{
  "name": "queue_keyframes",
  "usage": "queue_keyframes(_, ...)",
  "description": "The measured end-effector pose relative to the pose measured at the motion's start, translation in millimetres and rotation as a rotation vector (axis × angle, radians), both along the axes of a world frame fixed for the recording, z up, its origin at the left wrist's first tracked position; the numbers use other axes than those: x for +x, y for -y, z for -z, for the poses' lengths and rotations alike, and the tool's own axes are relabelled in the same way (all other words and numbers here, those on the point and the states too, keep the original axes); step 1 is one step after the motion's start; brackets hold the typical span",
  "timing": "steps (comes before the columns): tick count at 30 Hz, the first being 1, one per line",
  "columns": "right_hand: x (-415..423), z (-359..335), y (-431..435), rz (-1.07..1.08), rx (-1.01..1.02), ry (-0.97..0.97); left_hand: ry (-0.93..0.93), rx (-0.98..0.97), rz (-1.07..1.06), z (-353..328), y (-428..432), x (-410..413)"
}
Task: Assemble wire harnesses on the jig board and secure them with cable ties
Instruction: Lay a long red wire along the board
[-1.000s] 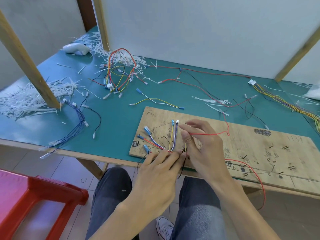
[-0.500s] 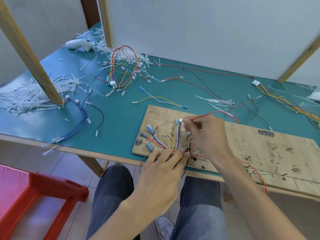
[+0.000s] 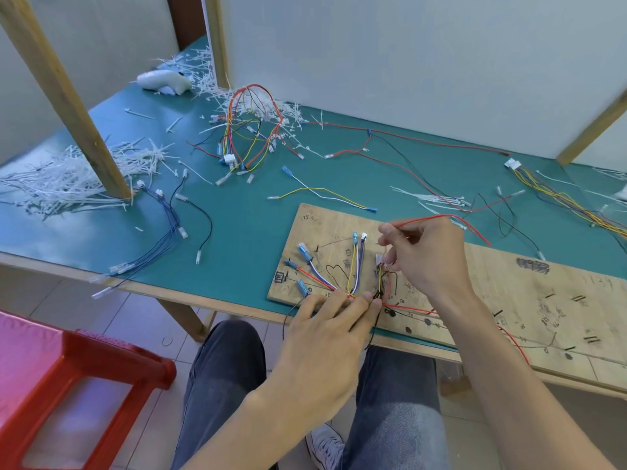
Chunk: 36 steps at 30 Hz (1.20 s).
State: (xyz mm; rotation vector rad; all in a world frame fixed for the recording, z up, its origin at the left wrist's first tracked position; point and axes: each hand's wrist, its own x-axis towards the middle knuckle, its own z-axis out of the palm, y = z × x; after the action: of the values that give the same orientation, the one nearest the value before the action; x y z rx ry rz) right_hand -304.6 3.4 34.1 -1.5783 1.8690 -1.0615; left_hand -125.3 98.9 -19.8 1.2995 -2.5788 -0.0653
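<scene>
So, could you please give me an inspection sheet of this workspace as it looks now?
Surface: green table mat, with a wooden board at its near edge.
Job's things: coloured wires fanned on the board; cable ties heaped far left.
Clutter: white tie bits scattered at the back.
Hands: left hand presses the wire junction with straight fingers; right hand pinches a red wire.
Cables: loose wires spread across the mat.
Surroundings: red stool, wooden posts, white panels.
</scene>
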Motion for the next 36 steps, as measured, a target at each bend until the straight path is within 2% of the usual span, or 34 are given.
queue_keyframes(4, -3.3, -3.7, -1.9, 0.057, -0.088, 0.137, 0.005, 0.005, 0.005, -0.9, -0.6, 0.2)
queue_keyframes(8, 2.1, -1.4, 10.6, 0.024, 0.010, 0.189, 0.028, -0.004, -0.003, -2.5, -0.2, 0.0)
queue_keyframes(14, 18.7, 9.9, 17.9, -0.083, 0.090, 0.123, 0.026, 0.017, -0.001, -2.7, 0.7, -0.7)
queue_keyframes(20, 32.7, 16.5, 0.1, -0.176, 0.063, -0.013, -0.042, 0.005, -0.026, -0.5, -0.5, -3.0)
queue_keyframes(27, 25.0, 29.1, -60.2, -0.162, -0.143, -0.156, -0.149, -0.088, -0.050, 10.0, -4.1, -6.1)
queue_keyframes(32, 18.9, 38.6, -86.9, -0.150, -0.208, -0.081, -0.130, -0.038, -0.041, 8.6, -3.5, -3.9)
queue_keyframes(36, 12.7, 50.1, -100.4, -0.194, -0.248, -0.119, -0.131, 0.023, -0.018, 6.6, -6.1, -1.0)
